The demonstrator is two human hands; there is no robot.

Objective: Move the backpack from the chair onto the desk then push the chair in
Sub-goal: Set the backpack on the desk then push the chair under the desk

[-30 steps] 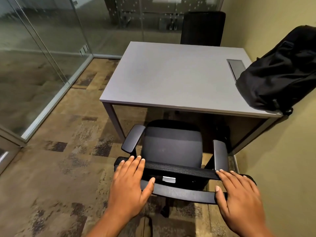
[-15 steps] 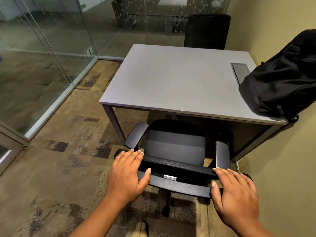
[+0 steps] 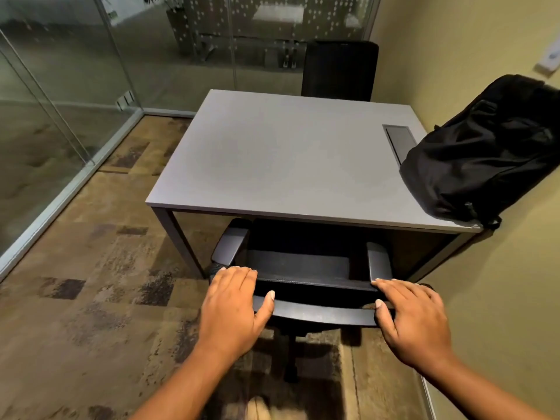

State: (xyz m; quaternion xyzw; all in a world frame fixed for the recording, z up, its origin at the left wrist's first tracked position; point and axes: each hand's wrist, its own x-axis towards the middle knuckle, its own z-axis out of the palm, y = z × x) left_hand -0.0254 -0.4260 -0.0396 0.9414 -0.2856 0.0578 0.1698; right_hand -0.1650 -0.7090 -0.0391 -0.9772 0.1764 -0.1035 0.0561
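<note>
No readable text, labels, brands or numbers anywhere in view. The backpack (image 3: 485, 150) shows no legible logo, and the small pale plate (image 3: 549, 62) on the wall at upper right is too blurred to read. The dot pattern on the glass partition (image 3: 272, 22) is decoration only, not characters.
</note>
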